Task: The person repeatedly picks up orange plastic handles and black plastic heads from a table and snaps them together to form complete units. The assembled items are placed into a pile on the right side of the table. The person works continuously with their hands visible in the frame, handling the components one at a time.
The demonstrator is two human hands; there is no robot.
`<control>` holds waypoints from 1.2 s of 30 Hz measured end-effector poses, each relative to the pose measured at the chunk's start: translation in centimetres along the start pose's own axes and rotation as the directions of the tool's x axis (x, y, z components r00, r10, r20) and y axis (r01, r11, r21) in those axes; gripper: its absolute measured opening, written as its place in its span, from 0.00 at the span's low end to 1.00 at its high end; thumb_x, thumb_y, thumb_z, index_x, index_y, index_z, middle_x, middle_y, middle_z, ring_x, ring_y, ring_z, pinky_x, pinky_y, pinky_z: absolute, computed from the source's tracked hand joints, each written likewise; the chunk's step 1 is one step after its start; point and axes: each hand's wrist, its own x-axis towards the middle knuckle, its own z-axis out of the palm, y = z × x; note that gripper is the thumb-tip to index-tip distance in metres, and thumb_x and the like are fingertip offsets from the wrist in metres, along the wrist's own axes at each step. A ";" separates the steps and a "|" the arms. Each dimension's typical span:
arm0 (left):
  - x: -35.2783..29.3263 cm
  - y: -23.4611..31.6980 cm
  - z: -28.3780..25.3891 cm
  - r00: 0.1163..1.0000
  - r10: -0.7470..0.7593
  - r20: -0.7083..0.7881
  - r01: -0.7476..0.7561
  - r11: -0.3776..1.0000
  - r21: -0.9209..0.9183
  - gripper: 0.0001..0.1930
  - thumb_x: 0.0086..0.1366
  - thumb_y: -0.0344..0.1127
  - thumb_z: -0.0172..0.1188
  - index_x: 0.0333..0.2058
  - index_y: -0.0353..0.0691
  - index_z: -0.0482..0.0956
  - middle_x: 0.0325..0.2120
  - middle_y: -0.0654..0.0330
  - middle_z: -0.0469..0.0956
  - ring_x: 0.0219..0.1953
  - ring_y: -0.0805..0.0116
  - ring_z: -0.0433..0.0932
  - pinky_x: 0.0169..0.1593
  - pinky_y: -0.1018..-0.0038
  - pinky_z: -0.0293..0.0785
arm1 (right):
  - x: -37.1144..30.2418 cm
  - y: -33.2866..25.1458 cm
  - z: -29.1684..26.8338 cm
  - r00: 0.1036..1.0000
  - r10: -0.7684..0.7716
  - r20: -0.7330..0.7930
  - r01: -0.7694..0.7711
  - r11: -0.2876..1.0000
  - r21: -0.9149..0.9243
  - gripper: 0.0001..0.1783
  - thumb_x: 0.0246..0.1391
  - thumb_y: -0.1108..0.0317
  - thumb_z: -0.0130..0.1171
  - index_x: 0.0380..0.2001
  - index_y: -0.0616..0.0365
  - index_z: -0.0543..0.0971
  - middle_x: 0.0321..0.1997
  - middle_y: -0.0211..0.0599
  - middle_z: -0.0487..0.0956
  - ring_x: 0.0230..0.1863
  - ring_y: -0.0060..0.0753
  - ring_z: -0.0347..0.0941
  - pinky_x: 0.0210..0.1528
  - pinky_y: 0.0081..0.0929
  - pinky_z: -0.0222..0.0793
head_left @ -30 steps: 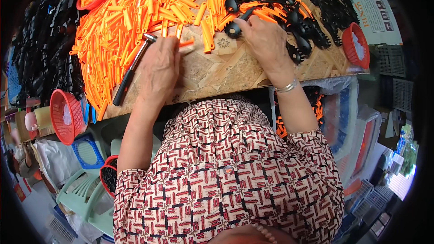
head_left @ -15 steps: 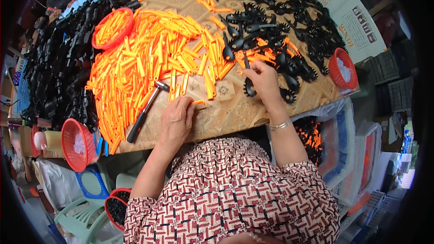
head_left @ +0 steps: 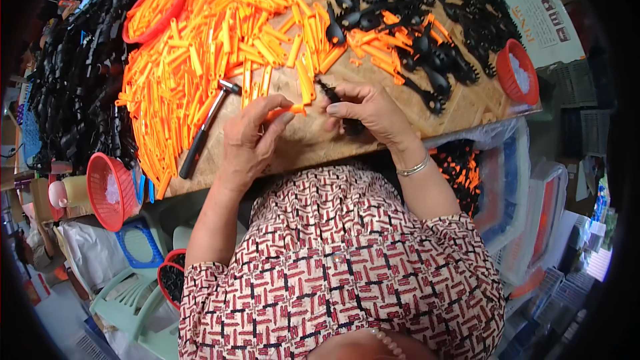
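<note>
My left hand [head_left: 250, 137] pinches an orange plastic handle [head_left: 295, 109] between thumb and fingers, its end poking out to the right. In my right hand [head_left: 375, 112] is a black toothed spoon head [head_left: 329, 91], partly covered by the fingers. The two hands are close together but apart, over the table's near edge. Beyond the left hand spreads a large pile of orange handles [head_left: 223, 40]. A hammer [head_left: 205, 128] with a black grip lies left of that hand. Past the right hand lie several black spoon heads [head_left: 437, 80], mixed with orange handles [head_left: 377, 50].
A red basket [head_left: 155, 11] of orange handles rests on the pile. Black parts [head_left: 73, 93] heap along the left. Red baskets with clear contents stand at the left edge [head_left: 112, 192] and right edge [head_left: 517, 72]. Below the table at right is a bin of orange and black pieces [head_left: 460, 177].
My right hand has come back toward me and left from the black pile, bringing a black spoon head. My left hand has lifted, its orange handle now tilted up. The view has shifted slightly.
</note>
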 end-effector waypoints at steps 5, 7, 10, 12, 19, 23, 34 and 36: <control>0.9 0.7 -1.6 0.975 0.207 0.084 -0.215 0.971 0.107 0.13 0.59 0.24 0.69 0.43 0.37 0.81 0.33 0.55 0.82 0.33 0.58 0.83 0.36 0.68 0.78 | -0.7 1.3 0.8 0.999 0.032 -0.023 -0.036 0.981 -0.192 0.13 0.61 0.73 0.66 0.47 0.66 0.86 0.27 0.25 0.82 0.23 0.10 0.72 0.24 0.13 0.68; 1.2 1.1 -2.2 0.964 0.209 0.163 -0.233 0.962 0.145 0.13 0.60 0.24 0.69 0.44 0.38 0.82 0.32 0.57 0.82 0.30 0.63 0.81 0.34 0.71 0.76 | -1.0 0.8 1.4 1.000 -0.028 -0.005 0.025 0.959 -0.282 0.13 0.58 0.71 0.67 0.46 0.64 0.88 0.23 0.24 0.80 0.20 0.10 0.70 0.23 0.15 0.66; 1.0 0.9 -2.2 0.950 0.214 0.226 -0.250 0.957 0.145 0.13 0.59 0.25 0.70 0.43 0.37 0.82 0.30 0.56 0.81 0.30 0.59 0.80 0.34 0.67 0.76 | -1.2 0.3 1.4 0.994 -0.094 0.048 0.106 0.885 -0.453 0.15 0.57 0.70 0.67 0.46 0.64 0.87 0.24 0.28 0.82 0.22 0.13 0.73 0.26 0.19 0.68; 1.0 0.9 -1.9 0.944 0.227 0.238 -0.260 0.959 0.114 0.13 0.58 0.26 0.70 0.42 0.37 0.81 0.27 0.56 0.78 0.30 0.55 0.79 0.34 0.63 0.75 | -1.3 0.0 1.5 0.986 -0.127 0.103 0.161 0.867 -0.471 0.16 0.56 0.68 0.67 0.46 0.64 0.86 0.25 0.33 0.84 0.24 0.15 0.74 0.30 0.22 0.70; 0.6 0.9 -1.8 0.921 0.239 0.309 -0.290 0.948 0.132 0.12 0.58 0.25 0.69 0.42 0.37 0.82 0.28 0.57 0.79 0.31 0.56 0.79 0.35 0.65 0.74 | -0.8 1.5 1.3 0.914 -0.329 0.237 0.405 0.759 -0.510 0.13 0.55 0.74 0.66 0.43 0.66 0.86 0.22 0.27 0.79 0.21 0.14 0.70 0.24 0.20 0.64; 0.3 1.2 -1.6 0.923 0.220 0.314 -0.268 0.956 0.116 0.10 0.58 0.24 0.69 0.39 0.37 0.82 0.27 0.57 0.78 0.30 0.56 0.78 0.35 0.64 0.74 | -1.2 0.3 1.4 0.951 -0.194 0.243 0.304 0.738 -0.603 0.13 0.50 0.67 0.66 0.38 0.60 0.86 0.28 0.43 0.83 0.28 0.37 0.80 0.35 0.31 0.73; -1.7 -0.3 0.8 0.964 0.105 0.243 -0.136 0.984 0.115 0.07 0.62 0.28 0.67 0.38 0.36 0.81 0.27 0.52 0.77 0.30 0.51 0.80 0.35 0.60 0.76 | -2.4 1.4 2.3 0.807 -0.492 0.325 0.477 0.219 -0.851 0.06 0.50 0.70 0.62 0.23 0.56 0.75 0.21 0.42 0.77 0.27 0.48 0.78 0.29 0.44 0.70; -0.9 -0.1 1.0 0.965 0.052 0.257 -0.078 0.993 0.093 0.10 0.65 0.29 0.66 0.45 0.37 0.82 0.29 0.52 0.78 0.32 0.53 0.81 0.37 0.63 0.76 | -2.6 1.6 2.1 0.784 -0.548 0.290 0.446 0.172 -0.878 0.03 0.51 0.70 0.60 0.26 0.55 0.76 0.21 0.41 0.77 0.26 0.47 0.78 0.29 0.43 0.70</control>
